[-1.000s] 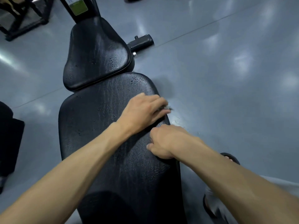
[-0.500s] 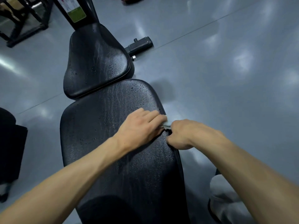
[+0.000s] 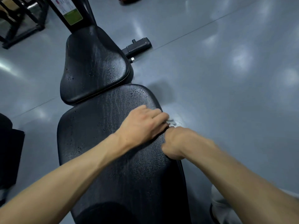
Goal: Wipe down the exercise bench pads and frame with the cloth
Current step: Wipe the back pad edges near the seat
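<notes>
Grey glossy floor (image 3: 226,94) fills the right and upper part of the frame, with pale light patches reflected on it. Two black bench pads are seen: a smaller seat pad (image 3: 93,65) in the upper centre-left and a long back pad (image 3: 113,151) running from mid-frame to the bottom edge. Water droplets are noted on both pads. A black upright post (image 3: 76,12) carrying a white-and-green label is seen behind the seat pad, and a black frame foot (image 3: 137,46) juts out on the floor to its right. The left hand (image 3: 142,125) is laid on the right edge of the back pad, fingers curled over a light cloth (image 3: 171,122), of which only a small part is visible. The right hand (image 3: 176,143) is placed just beside it at the pad edge; it is blurred and its grip cannot be determined.
</notes>
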The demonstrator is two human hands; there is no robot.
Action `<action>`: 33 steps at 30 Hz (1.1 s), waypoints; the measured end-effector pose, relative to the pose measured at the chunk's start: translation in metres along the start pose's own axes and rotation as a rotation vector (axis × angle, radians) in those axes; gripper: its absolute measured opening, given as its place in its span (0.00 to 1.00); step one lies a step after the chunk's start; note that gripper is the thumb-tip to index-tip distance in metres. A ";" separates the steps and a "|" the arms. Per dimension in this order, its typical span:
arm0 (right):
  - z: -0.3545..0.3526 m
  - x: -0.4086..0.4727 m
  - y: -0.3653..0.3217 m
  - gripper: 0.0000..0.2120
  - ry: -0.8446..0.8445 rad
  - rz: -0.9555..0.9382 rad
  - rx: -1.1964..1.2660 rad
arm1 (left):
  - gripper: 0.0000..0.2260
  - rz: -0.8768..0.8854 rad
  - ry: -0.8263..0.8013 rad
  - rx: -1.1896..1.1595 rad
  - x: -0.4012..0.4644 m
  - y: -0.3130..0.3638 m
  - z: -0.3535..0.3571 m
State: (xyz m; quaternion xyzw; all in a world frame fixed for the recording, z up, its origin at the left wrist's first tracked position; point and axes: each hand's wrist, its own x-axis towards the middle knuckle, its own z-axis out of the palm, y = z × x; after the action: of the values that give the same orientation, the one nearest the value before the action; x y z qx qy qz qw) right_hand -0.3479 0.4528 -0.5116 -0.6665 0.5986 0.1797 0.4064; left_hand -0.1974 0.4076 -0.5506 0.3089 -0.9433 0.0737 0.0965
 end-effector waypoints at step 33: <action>-0.020 0.006 -0.015 0.19 0.056 0.025 -0.057 | 0.15 -0.685 0.137 -0.009 0.019 -0.096 -0.025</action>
State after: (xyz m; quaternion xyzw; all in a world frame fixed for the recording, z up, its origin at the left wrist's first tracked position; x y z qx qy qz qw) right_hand -0.3374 0.4329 -0.4983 -0.6752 0.6125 0.1828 0.3682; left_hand -0.1515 0.3248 -0.5140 0.6013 -0.7767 0.0534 0.1801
